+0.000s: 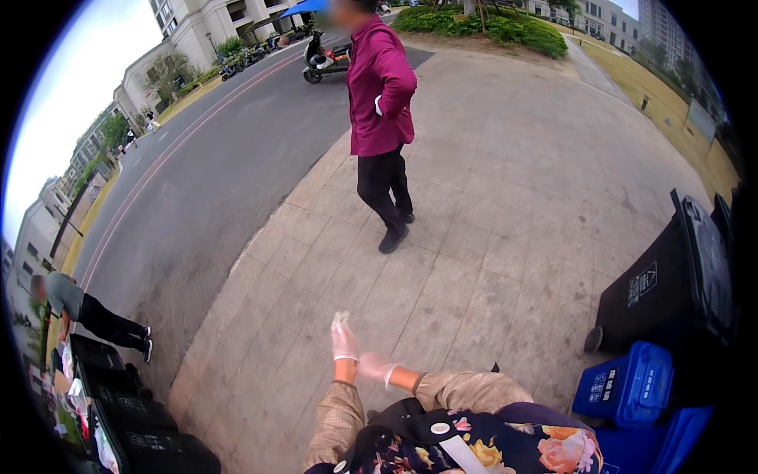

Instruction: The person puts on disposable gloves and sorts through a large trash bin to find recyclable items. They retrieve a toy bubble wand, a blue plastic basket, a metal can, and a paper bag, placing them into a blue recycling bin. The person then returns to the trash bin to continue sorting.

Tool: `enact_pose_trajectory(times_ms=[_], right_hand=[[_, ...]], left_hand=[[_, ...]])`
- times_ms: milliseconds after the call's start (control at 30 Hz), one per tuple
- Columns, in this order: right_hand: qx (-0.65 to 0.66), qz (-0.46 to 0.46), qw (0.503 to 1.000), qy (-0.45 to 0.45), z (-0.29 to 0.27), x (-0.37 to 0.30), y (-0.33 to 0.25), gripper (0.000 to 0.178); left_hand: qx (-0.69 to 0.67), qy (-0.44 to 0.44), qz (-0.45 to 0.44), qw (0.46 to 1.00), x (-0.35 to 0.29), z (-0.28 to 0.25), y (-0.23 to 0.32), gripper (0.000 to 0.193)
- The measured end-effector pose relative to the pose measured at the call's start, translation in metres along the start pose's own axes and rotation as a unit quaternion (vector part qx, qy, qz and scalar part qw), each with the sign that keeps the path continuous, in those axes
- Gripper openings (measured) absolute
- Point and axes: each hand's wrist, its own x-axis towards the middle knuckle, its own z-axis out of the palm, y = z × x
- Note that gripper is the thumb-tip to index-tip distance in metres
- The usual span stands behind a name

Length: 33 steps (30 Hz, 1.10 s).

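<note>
Both of my hands are in front of my body, each in a thin clear plastic glove. My left hand (343, 338) points away from me with its fingers stretched out, and nothing shows in it. Close against its wrist is my right hand (376, 366), smeared by motion, so its fingers cannot be made out. Whether the right hand grips the left glove's cuff or only touches it, I cannot tell. Light brown checked sleeves (338, 419) cover my forearms, and a dark floral apron (505, 442) is on my front.
A person in a magenta shirt (380, 87) stands ahead on the paving (474, 261). Black bins (130, 407) filled with waste stand at left, with another person (71, 300) bending by them. At right are a large black bin (655, 276) and a small blue bin (624, 387). A scooter (324, 59) stands on the road.
</note>
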Motion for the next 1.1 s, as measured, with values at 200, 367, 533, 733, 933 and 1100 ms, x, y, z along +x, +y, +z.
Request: enact_pose_trajectory(times_ms=[200, 367, 533, 733, 933, 1100], right_hand=[[-0.055, -0.092, 0.992, -0.065, 0.069, 0.037, -0.029, 0.036], [-0.134, -0.138, 0.961, -0.198, 0.095, 0.047, -0.119, 0.035], [-0.133, -0.104, 0.959, -0.23, 0.15, 0.04, -0.166, 0.037], [-0.258, -0.18, 0.911, -0.268, 0.195, 0.05, -0.194, 0.034], [-0.292, -0.221, 0.885, -0.287, 0.234, 0.072, -0.191, 0.035], [0.079, -0.197, 0.91, -0.357, 0.194, 0.118, -0.252, 0.034]], left_hand=[[-0.194, 0.237, -0.169, 0.937, -0.012, -0.059, 0.053, 0.039], [-0.235, 0.161, -0.057, 0.957, -0.022, -0.158, 0.068, 0.047], [-0.096, 0.319, -0.169, 0.928, -0.068, -0.206, 0.106, 0.049], [-0.4, 0.408, -0.305, 0.762, -0.096, -0.314, -0.017, 0.06], [-0.527, 0.169, -0.178, 0.813, -0.095, -0.314, 0.031, 0.059], [-0.236, 0.134, 0.088, 0.958, -0.081, -0.358, 0.236, 0.073]])
